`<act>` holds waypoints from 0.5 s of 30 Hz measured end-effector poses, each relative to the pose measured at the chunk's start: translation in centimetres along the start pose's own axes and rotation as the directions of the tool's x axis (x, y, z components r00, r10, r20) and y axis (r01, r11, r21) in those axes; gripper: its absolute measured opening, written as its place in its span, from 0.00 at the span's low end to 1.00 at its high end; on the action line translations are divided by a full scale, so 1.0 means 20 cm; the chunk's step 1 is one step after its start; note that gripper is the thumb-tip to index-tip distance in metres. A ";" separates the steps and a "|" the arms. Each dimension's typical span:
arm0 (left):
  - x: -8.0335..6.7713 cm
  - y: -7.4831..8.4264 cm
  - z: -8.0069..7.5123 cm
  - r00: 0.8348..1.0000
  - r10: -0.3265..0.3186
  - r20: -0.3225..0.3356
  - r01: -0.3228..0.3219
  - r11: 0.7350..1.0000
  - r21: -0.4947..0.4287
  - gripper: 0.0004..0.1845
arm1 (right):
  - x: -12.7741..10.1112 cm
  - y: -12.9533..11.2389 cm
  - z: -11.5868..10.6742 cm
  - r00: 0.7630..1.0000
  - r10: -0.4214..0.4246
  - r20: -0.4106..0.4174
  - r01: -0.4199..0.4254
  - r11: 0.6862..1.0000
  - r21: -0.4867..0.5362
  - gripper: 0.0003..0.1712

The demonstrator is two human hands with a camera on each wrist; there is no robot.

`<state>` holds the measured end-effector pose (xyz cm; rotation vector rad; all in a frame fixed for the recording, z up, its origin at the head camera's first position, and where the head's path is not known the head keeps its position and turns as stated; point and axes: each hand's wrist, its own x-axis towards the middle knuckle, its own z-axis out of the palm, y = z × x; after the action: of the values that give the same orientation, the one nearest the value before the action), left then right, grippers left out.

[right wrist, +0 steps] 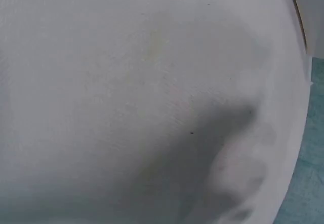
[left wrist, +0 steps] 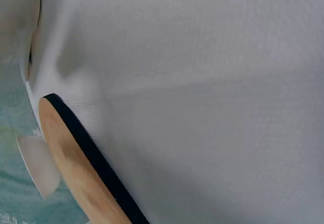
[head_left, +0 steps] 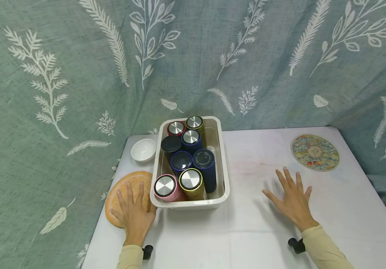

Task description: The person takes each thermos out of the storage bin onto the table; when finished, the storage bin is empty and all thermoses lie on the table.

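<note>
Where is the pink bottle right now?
In the head view, the pink bottle stands in the near left corner of the cream bin, immediately left of the gold bottle.

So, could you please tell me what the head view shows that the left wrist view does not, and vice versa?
Only the head view shows the left hand, the right hand, the bottles and the patterned disc. Only the left wrist view shows the dark side of the orange disc. Both show that disc, the white bowl, the white cloth and the green curtain.
</note>
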<state>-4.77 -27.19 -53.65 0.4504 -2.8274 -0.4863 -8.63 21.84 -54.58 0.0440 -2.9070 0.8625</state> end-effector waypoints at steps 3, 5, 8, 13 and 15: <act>0.00 0.02 -0.04 0.997 -0.076 0.005 0.076 0.988 -0.132 0.38 | 0.01 -0.03 -0.02 1.000 -0.004 0.027 0.001 0.995 0.097 0.53; 0.00 0.05 -0.07 0.987 -0.154 0.043 0.160 0.941 -0.299 0.33 | 0.03 -0.07 -0.05 0.999 -0.011 0.046 0.002 0.981 0.195 0.51; 0.00 0.11 -0.15 0.956 -0.225 0.189 0.294 0.736 -0.610 0.24 | 0.04 -0.18 -0.12 0.996 -0.036 0.084 0.006 0.939 0.343 0.39; 0.01 0.19 -0.28 0.909 -0.127 0.398 0.416 0.353 -0.838 0.21 | 0.11 -0.39 -0.19 0.980 -0.141 0.142 0.045 0.846 0.532 0.22; 0.01 0.22 -0.31 0.904 -0.087 0.418 0.423 0.311 -0.851 0.22 | 0.14 -0.48 -0.19 0.974 -0.169 0.153 0.051 0.816 0.576 0.21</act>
<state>-4.34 -24.99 -46.31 0.5800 -2.0859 -2.2464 -10.57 15.94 -45.95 0.3644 -2.6515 1.7609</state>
